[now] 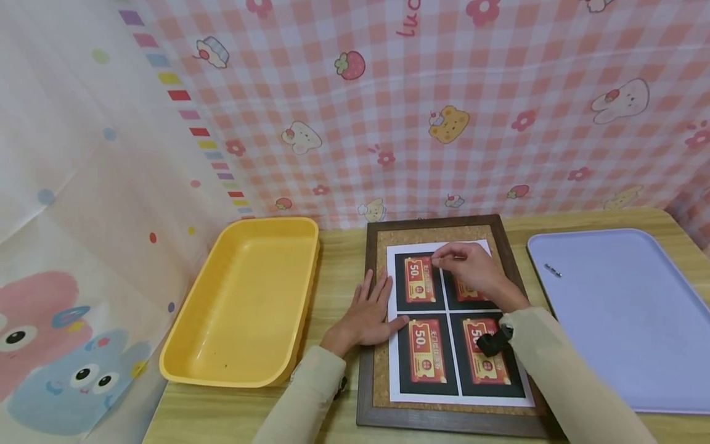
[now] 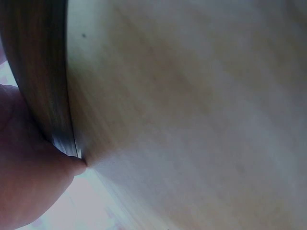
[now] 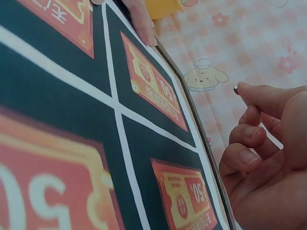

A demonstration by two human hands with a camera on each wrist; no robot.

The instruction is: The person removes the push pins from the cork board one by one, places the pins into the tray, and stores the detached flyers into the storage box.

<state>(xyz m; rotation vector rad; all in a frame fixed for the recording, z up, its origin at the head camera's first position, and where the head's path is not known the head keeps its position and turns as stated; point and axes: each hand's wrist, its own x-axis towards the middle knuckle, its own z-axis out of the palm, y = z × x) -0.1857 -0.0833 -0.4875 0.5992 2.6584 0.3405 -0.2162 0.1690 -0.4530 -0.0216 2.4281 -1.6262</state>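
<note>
in the head view, a white paper sheet with four red-and-gold coupons printed on black panels (image 1: 448,312) lies flat on a cork board in a dark brown wooden frame (image 1: 365,376), itself flat on the wood-grain bench (image 1: 341,265). the left hand (image 1: 368,320) is spread across the frame's left side and the cork, thumb on the sheet's edge, grasping nothing; it probably steadies paper and board together. the right hand (image 1: 474,268) reaches over from the far side, fingertips drawn together above the strip between the two upper coupons. a flat lavender tray (image 1: 621,320) sits to the right with small silvery pieces (image 1: 553,270) near its left side, seemingly to keep them handy for that hand. a deep yellow plastic tray (image 1: 249,302) stands left of the board.

in the left wrist view, mostly blurred bench shows, with the frame's edge alongside part of the left hand; its fingertips cannot be made out.

in the right wrist view, the right hand's fingertips pinch a small shiny metal piece (image 3: 235,88), other fingers loosely curled. it pokes out past the fingertips, likely to leave its end free, and looks raised off the sheet.
</note>
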